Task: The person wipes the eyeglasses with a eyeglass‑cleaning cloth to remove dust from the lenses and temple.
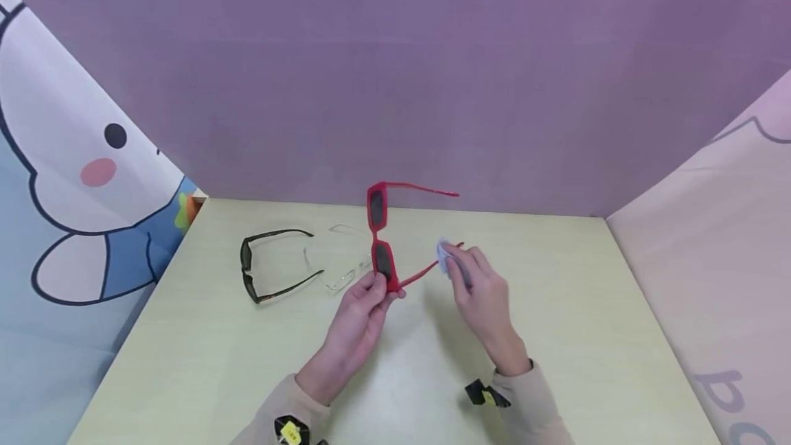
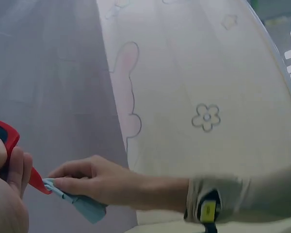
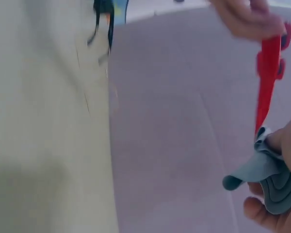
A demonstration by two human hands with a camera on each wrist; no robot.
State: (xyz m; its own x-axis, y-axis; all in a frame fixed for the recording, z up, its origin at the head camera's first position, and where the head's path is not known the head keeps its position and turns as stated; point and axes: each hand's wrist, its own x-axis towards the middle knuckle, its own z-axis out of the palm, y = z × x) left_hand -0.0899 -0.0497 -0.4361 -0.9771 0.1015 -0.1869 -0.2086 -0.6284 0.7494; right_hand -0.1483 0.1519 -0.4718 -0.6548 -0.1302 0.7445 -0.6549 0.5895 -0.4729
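Note:
Red-framed sunglasses (image 1: pixel 395 286) with dark lenses are held up above the table, temples spread and pointing right. My left hand (image 1: pixel 358 318) pinches the frame at its lower lens, thumb in front. A light blue cloth (image 1: pixel 442 257) is in my right hand (image 1: pixel 485 294), whose thumb and fingers pinch it around the end of the lower temple. In the right wrist view the folded cloth (image 3: pixel 266 172) hangs below the red temple (image 3: pixel 266 92). The left wrist view shows the right hand (image 2: pixel 102 182) with the cloth at the temple's tip.
Dark-framed sunglasses (image 1: pixel 247 273) lie on the table (image 1: pixel 204 356) to the left, temples open. Between them and the left hand lies a pair of clear, thin-framed glasses (image 1: pixel 342 281), partly covered by the hand. A purple backdrop (image 1: pixel 395 88) rises behind the table, with printed cloth panels on both sides.

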